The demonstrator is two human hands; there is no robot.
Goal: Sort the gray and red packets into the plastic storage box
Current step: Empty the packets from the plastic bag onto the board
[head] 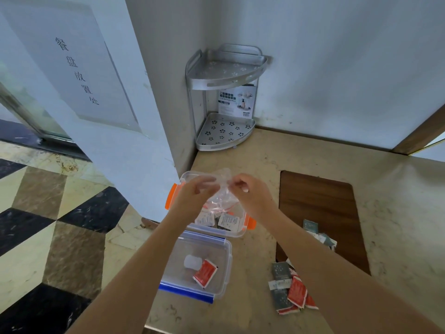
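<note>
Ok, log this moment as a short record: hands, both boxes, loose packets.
left hand: pinches the clear plastic bag
right hand: pinches the same bag
orange-clipped box: under the bag, holds pale packets
blue-clipped box: one red packet beside a white item
loose packets: gray and red, piled on the counter to the right

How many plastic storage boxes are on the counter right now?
2. The orange-clipped box sits farther away, beneath both hands and holding packets; the blue-clipped box sits nearer, holding one red packet.
</note>
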